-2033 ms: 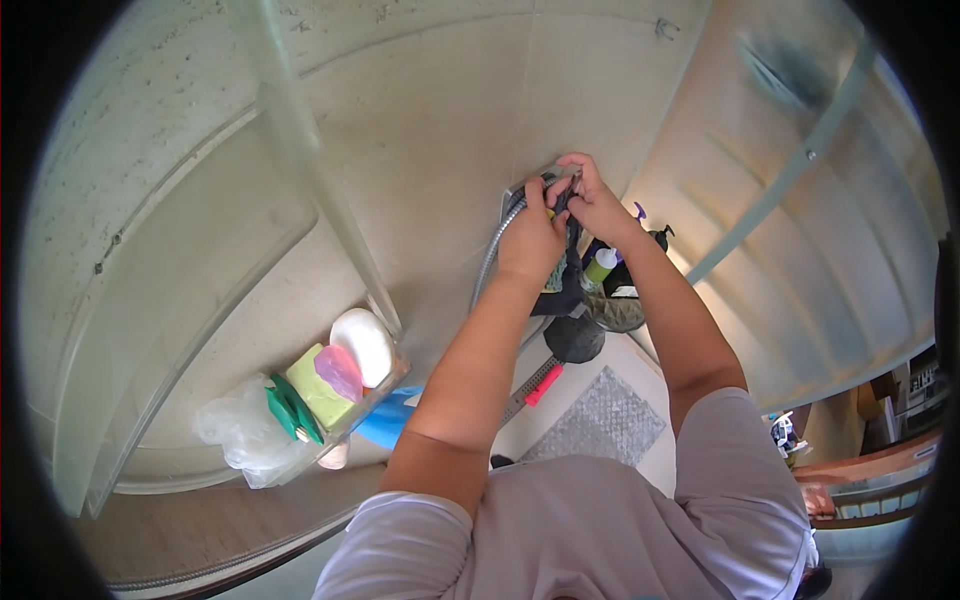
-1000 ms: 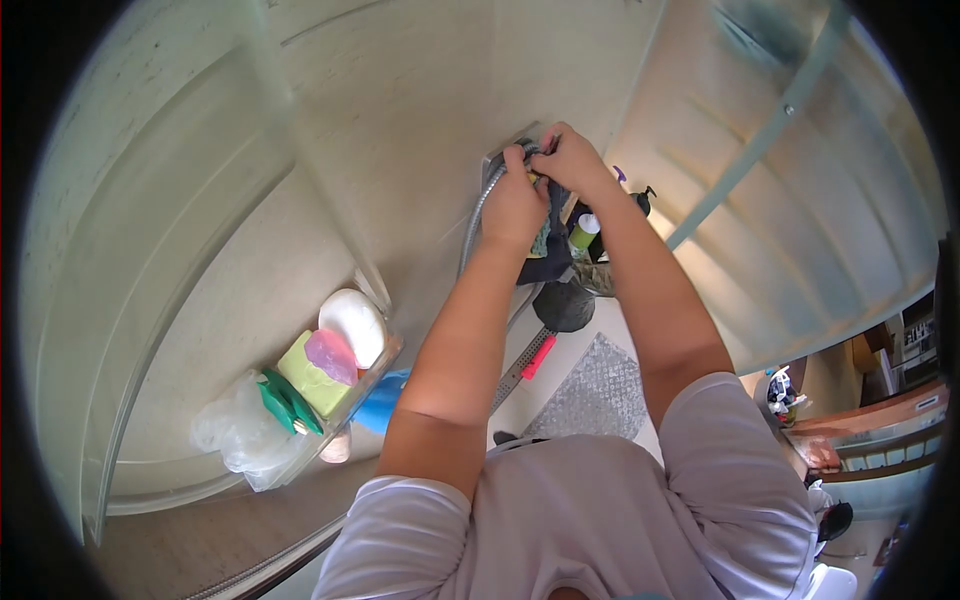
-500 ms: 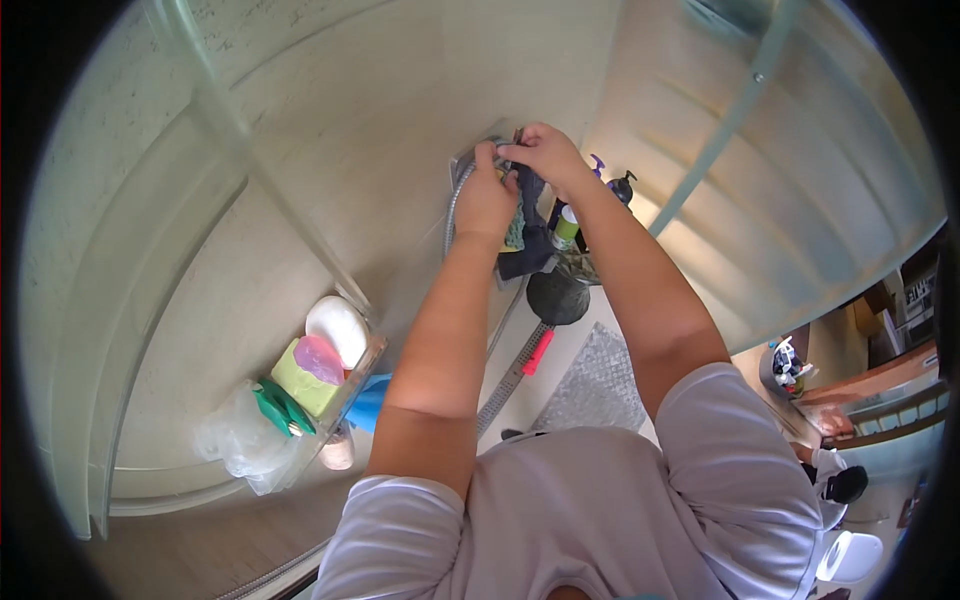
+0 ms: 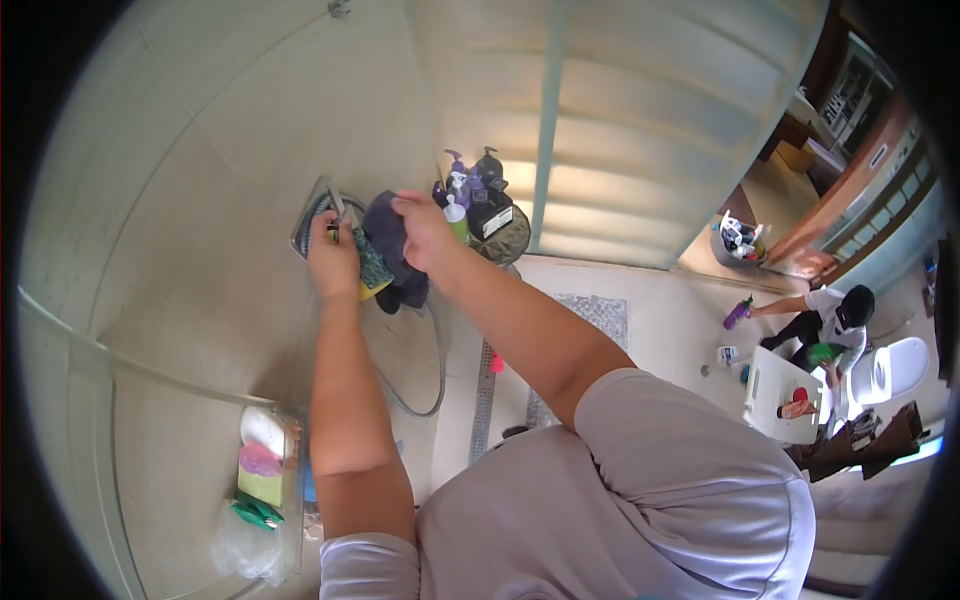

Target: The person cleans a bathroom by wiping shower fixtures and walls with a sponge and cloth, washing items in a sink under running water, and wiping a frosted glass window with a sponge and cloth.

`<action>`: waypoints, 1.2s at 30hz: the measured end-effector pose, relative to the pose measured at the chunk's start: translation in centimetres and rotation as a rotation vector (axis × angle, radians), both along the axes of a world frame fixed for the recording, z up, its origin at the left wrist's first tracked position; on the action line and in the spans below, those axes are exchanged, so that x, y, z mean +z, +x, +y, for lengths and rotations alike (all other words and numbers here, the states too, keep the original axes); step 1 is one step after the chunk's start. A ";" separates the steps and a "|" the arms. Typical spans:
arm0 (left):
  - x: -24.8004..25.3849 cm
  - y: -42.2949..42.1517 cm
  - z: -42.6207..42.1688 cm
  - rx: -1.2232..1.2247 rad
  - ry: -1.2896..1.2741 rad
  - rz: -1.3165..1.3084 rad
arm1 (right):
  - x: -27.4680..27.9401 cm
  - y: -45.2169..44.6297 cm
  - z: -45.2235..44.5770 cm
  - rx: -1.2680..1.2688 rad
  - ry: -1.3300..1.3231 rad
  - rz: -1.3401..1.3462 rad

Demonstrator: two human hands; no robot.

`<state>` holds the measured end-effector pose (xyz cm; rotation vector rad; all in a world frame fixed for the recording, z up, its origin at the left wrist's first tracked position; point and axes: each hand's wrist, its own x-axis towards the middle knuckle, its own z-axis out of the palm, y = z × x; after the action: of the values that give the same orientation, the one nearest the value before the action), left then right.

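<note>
Hanging crumpled and matte, near-black with a bluish cast, the cloth (image 4: 385, 238) is in mid-air just right of the metal fixture (image 4: 301, 232) on the wall, its lower folds bunched into a darker lump beside the sponge. The right hand (image 4: 424, 232) has it pinched near the top, thumb and fingers closed on the fabric. The left hand (image 4: 334, 258) is curled around the sponge (image 4: 374, 270), a mottled green face over a yellow edge, keeping it against the palm; its fingertips are at the fixture, and how tightly they close is partly hidden. Half a second ago the two hands met at the fixture with the cloth hanging below them; now they are apart, the cloth drawn to the right and spread wider. The view has swung too, so the shelf (image 4: 297, 470) with its soaps and bag sits lower, and a crouching person (image 4: 828, 318) with a purple bottle (image 4: 738, 314) has come into sight by the toilet (image 4: 873, 380). A grey hose (image 4: 441, 368) loops below the hands. Right of the cloth, pump bottles (image 4: 457, 180) crowd a round stand (image 4: 512, 240); farther down lie the drain (image 4: 482, 400) and a grey mat (image 4: 592, 308).
</note>
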<state>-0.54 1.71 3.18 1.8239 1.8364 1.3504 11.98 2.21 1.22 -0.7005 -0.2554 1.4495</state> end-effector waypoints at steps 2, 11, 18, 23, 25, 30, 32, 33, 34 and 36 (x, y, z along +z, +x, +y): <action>-0.1 -0.3 -0.1 -0.015 0.015 -0.025 | -0.4 0.9 -1.0 -0.222 -0.169 0.029; 0.1 -1.1 1.6 -0.047 -0.106 -0.021 | -5.0 0.1 0.0 0.020 -0.244 0.269; -0.4 -2.6 3.8 -0.094 -0.139 0.121 | 0.7 -0.6 -4.3 0.091 0.013 0.364; -3.4 -5.1 7.7 -0.143 -0.099 0.130 | 4.3 2.4 -7.5 0.021 0.197 0.410; -3.6 -4.8 7.1 -0.123 0.001 0.124 | 5.2 3.6 -8.2 -0.096 0.233 0.326; -2.1 -4.1 5.6 -0.135 -0.039 0.079 | 6.1 6.4 -10.3 -0.052 0.318 0.047; -1.8 -3.6 5.4 -0.161 -0.089 -0.069 | 9.3 7.0 -12.5 -0.022 0.235 0.002; -2.0 -3.0 5.9 -0.190 -0.090 -0.108 | 10.9 7.6 -12.8 -0.057 0.478 0.111; -2.4 -3.2 6.4 -0.193 -0.090 -0.150 | 12.0 8.3 -12.7 -0.067 0.718 0.224; -3.3 -4.5 7.2 -0.150 0.016 0.021 | 12.4 10.0 -14.6 -0.396 0.944 0.075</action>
<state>-5.04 8.91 -0.09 1.9477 1.6650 1.3006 22.03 -12.40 13.63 0.0815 -0.6446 0.8241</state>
